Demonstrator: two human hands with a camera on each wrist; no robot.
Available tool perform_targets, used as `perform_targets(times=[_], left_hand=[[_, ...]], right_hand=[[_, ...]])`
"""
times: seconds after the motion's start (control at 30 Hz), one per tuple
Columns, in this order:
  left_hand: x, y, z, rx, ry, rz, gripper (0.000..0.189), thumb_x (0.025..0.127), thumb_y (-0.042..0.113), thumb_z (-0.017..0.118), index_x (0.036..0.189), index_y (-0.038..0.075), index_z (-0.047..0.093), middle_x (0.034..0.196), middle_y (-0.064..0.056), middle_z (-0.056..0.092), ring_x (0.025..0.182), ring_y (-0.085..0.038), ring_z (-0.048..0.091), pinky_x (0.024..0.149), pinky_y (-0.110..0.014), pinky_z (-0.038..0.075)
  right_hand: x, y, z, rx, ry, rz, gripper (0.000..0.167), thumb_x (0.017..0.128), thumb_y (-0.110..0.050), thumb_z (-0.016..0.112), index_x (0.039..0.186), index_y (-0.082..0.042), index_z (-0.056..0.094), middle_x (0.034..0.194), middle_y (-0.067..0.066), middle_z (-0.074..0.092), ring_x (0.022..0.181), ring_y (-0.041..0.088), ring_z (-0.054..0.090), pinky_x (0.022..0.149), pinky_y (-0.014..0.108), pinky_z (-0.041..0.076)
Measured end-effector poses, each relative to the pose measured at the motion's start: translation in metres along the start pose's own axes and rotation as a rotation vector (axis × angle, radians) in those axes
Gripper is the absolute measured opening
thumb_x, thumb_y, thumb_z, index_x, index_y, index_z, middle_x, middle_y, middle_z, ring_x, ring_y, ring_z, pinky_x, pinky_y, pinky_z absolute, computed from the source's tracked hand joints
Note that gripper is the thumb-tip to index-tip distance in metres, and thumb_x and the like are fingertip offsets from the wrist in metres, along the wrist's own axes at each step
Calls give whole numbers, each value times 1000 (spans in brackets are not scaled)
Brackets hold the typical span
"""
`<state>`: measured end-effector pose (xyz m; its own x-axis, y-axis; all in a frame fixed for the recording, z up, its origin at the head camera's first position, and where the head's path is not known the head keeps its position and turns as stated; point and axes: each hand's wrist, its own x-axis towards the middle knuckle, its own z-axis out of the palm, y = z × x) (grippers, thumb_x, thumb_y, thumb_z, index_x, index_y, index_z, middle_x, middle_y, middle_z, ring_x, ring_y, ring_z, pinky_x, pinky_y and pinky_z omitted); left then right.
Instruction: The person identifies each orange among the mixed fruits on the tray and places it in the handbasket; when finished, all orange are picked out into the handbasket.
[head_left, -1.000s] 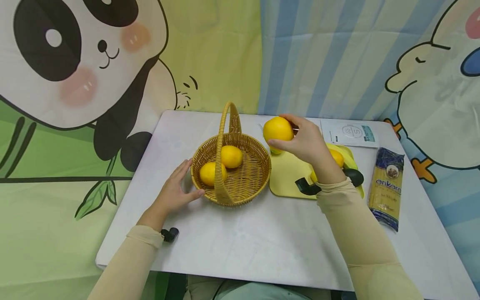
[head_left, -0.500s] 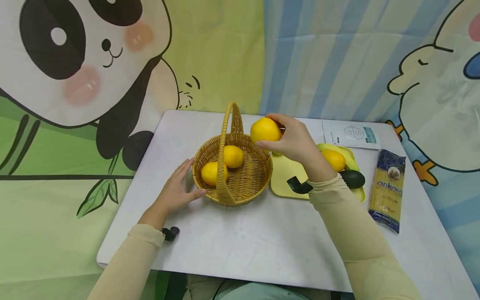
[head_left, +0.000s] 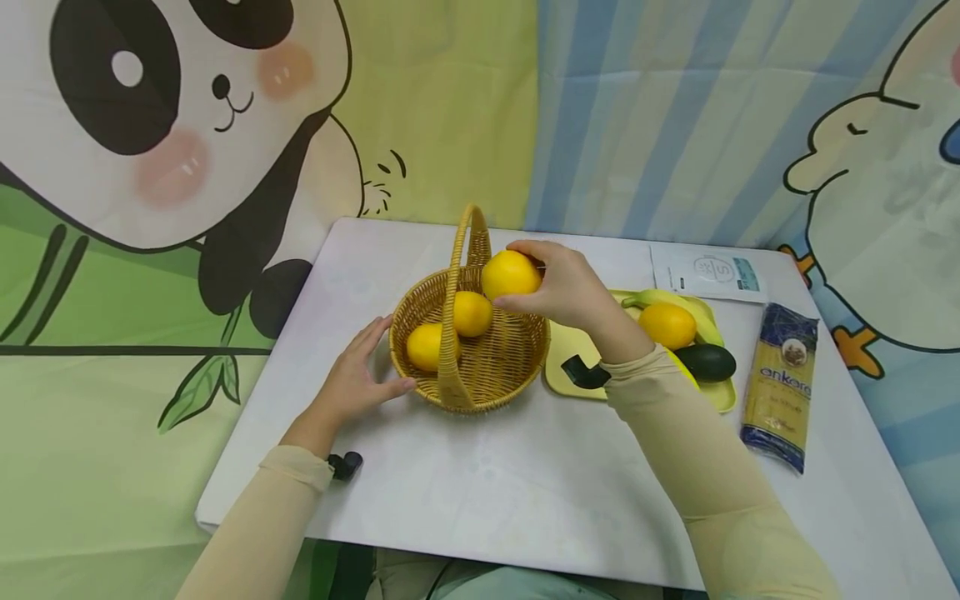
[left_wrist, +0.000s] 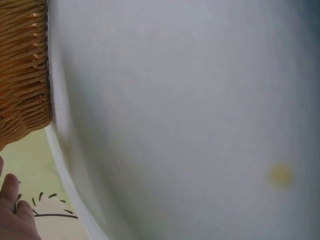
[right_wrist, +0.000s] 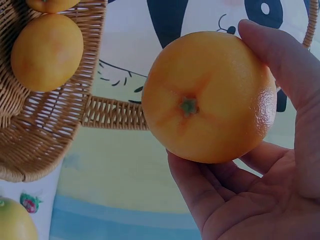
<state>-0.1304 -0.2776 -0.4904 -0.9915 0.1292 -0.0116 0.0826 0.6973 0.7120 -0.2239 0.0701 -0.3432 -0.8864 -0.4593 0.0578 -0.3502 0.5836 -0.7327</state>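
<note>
My right hand (head_left: 562,287) grips an orange (head_left: 511,276) between thumb and fingers, over the right back part of a wicker basket (head_left: 510,358) with a tall handle. The right wrist view shows the held orange's (right_wrist: 207,97) green stem end close up. Two more oranges lie inside the basket, one orange (head_left: 472,314) beneath the held one and another orange (head_left: 424,347) by the left wall. At the basket's left side, my left hand (head_left: 351,379) rests its extended fingers and thumb against the outer wall. The left wrist view catches only the basket's edge (left_wrist: 22,70) and some fingertips (left_wrist: 10,190).
Right of the basket, a yellow tray (head_left: 564,358) carries an orange (head_left: 667,325), bananas (head_left: 701,312) and a dark green oblong fruit (head_left: 707,363). A pasta packet (head_left: 780,387) lies farther right, and a white packet (head_left: 708,273) behind. A yellow-green fruit (right_wrist: 15,222) appears in the right wrist view.
My right hand has carried the orange leftward from above the tray to over the basket, dropping slightly lately. The left hand has stayed against the basket.
</note>
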Motion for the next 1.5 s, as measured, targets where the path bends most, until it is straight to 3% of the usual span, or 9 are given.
perform_targets(times=[0.37, 0.9, 1.2, 1.5], left_hand=[[1, 0, 0, 0, -1, -9, 118, 73, 59, 91, 167, 37, 23, 176, -7, 20, 162, -37, 21, 126, -69, 24], [-1, 1, 2, -6, -6, -16, 119, 73, 60, 91, 167, 38, 22, 176, -7, 21, 163, -36, 21, 127, -69, 24], [-2, -1, 2, -5, 0, -13, 117, 74, 61, 90, 167, 38, 22, 176, -8, 21, 163, -37, 20, 126, -69, 24], [-2, -1, 1, 4, 11, 4, 117, 74, 60, 90, 167, 36, 23, 175, -9, 23, 163, -33, 22, 128, -65, 25]], right_hand=[[8, -2, 14, -73, -76, -42, 80, 78, -45, 90, 146, -16, 59, 135, 2, 67, 108, 20, 66, 92, 39, 60], [18, 2, 49, -179, -240, -90, 82, 75, -44, 91, 145, -12, 60, 131, 2, 68, 101, 19, 65, 84, 34, 60], [21, 2, 61, -244, -283, -132, 85, 74, -44, 91, 145, -8, 60, 136, 5, 69, 114, 20, 64, 95, 35, 58], [22, -1, 71, -299, -333, -141, 81, 73, -43, 92, 142, -10, 64, 130, 4, 71, 110, 19, 64, 93, 35, 57]])
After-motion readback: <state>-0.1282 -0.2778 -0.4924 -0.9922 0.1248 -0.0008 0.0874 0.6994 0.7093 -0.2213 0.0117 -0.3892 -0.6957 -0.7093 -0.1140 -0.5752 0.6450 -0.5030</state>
